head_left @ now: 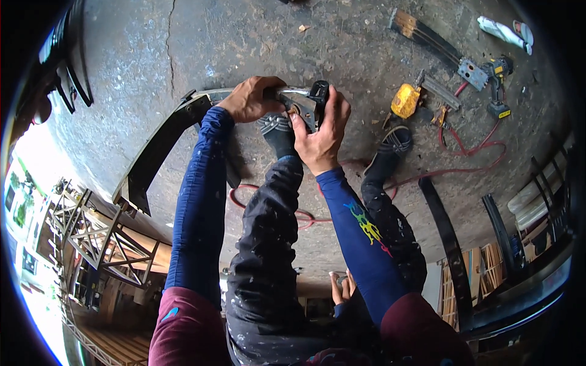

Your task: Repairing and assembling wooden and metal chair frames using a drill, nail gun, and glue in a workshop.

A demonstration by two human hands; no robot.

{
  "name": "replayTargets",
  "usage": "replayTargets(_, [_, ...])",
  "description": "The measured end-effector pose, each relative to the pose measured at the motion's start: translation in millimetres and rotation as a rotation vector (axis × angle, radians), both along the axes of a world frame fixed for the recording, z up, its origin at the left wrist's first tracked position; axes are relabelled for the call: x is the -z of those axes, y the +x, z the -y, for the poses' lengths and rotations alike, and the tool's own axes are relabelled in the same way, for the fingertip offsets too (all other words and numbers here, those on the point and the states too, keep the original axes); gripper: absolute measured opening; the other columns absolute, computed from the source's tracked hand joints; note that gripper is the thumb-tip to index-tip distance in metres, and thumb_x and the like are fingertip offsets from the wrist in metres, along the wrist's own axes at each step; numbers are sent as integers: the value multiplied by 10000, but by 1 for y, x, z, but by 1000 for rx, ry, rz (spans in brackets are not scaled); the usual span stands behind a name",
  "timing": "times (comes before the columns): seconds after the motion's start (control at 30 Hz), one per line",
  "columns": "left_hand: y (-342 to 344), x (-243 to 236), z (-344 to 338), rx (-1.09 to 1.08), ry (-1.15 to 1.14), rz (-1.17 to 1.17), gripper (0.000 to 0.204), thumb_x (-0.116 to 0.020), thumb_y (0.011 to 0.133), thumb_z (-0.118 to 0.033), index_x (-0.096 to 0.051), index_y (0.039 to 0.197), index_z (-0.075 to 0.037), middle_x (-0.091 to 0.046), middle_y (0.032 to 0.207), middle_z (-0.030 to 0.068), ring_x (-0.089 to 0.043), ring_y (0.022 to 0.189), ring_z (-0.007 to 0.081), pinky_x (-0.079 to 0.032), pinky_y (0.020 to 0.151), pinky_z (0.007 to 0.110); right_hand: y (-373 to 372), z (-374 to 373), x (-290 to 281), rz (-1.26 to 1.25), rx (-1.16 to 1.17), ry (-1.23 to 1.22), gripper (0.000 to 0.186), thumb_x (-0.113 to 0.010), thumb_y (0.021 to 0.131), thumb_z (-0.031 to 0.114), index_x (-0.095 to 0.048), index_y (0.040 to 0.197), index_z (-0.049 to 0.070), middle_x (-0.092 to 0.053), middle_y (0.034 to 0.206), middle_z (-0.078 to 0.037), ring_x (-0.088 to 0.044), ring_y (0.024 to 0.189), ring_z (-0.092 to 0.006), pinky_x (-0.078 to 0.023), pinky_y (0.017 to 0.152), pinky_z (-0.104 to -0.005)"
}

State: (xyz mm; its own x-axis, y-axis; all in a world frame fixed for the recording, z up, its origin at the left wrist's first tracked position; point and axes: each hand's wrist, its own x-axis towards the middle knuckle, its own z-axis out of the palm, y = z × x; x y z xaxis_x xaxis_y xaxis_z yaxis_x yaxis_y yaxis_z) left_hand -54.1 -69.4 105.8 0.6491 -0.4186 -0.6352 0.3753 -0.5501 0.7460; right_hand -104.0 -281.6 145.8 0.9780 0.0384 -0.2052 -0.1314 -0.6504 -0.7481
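Observation:
A long dark metal bar [155,155] with angled bends runs from the left toward my feet. My left hand [251,99] is closed over its near-top end, with the fingers curled round the edge. At the bar's right end, my right hand [323,134] grips a black metal bracket [319,96], thumb on the inner side and fingers round the outside. The bracket sits against the bar; whether it is fastened cannot be seen. My left shoe [276,124] is just below the bar, between my hands.
A red hose [470,150] winds over the concrete floor. To the right lie a yellow power tool [405,100], a cordless drill [497,85], a dark bar [427,41] and a white wrapped roll [504,32]. Metal trusses [110,244] stand at left. Another person's hand [343,288] shows behind my legs.

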Motion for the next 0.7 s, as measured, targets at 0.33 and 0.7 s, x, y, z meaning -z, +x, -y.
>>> replayTargets(0.33, [-53,-89,22,-156,76,416,530,-841,708,-194,-675,1164,19,-638,941,143,-620,889,366,-503,798,420,-44,17,-66,73,-48,15,945,-783,779,250,-284,1513,-74,-373,1425,-322,-405,1283,-479,-357,1074,-567])
replayTargets(0.7, [-58,-110,30,-233,129,439,511,-855,676,-158,-688,1126,18,-639,915,138,-622,857,354,-506,767,411,-44,22,-79,59,-84,-1,978,-769,809,330,-246,1523,-88,-386,1431,-326,-442,1270,-488,-370,1070,-553])
